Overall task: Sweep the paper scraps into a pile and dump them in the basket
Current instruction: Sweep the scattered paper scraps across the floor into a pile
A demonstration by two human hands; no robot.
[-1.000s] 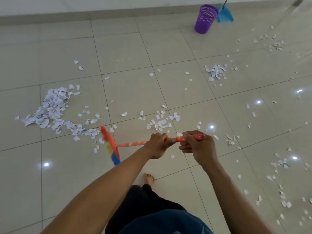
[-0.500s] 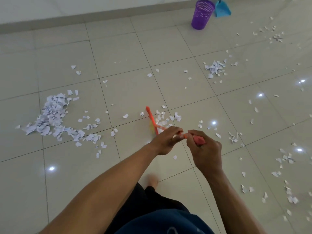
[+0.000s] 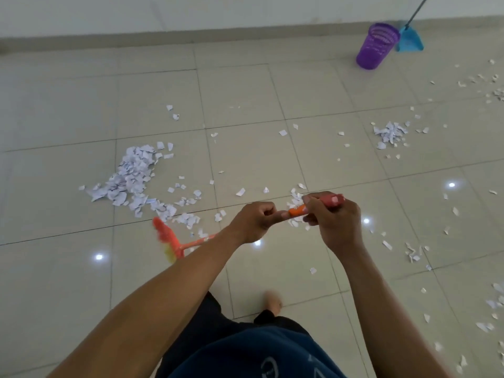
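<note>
Both hands are on the broom [image 3: 167, 238]. The left hand [image 3: 253, 222] is curled round the orange shaft, knuckles up. The right hand [image 3: 331, 222] grips the pink end of the handle, fingers wrapped tight. The two hands are just beside each other, and a short piece of shaft shows between them.

The broom head is blurred, low and to the left, just below the pile [image 3: 133, 177]. We cannot tell whether the bristles touch the floor [image 3: 54, 282].

The pile lies left of centre, with loose scraps trailing right toward the hands. A smaller heap [image 3: 390, 132] lies far right, and stray scraps [image 3: 413, 253] dot the tiles on the right.

The basket [image 3: 377, 46], purple and upright, stands far off by the wall, well apart from both heaps. The blue dustpan [image 3: 410, 40] is just beside it.

A bare foot [image 3: 272, 302] shows on the tiles below the hands.
</note>
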